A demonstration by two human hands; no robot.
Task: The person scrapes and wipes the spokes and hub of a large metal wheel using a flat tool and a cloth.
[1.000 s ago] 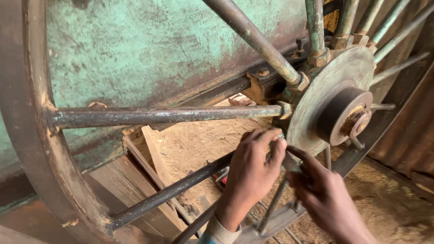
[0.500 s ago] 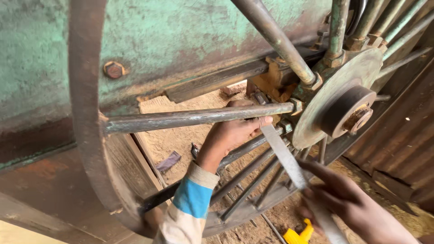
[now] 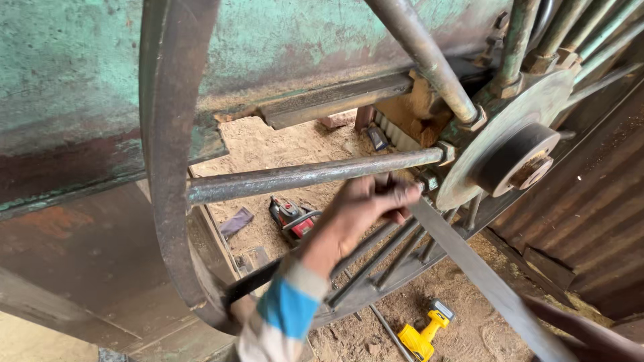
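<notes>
Flat steel bar: long, rigid, likely heavy; upper end gripped by left hand beside wheel hub. Right hand barely seen, grasp undeterminable.

Large spoked wheel: metal, rim dark and matt, rust-brown patches. Spoke just below the hub disc: dull grey steel, scuffed. Hub disc: worn green paint, bare metal at edges. Flat bar under the left hand: smooth grey metal, faint sheen. Wall panel behind the wheel: flaking green paint, rough. Drill below the wheel: glossy yellow plastic.
</notes>
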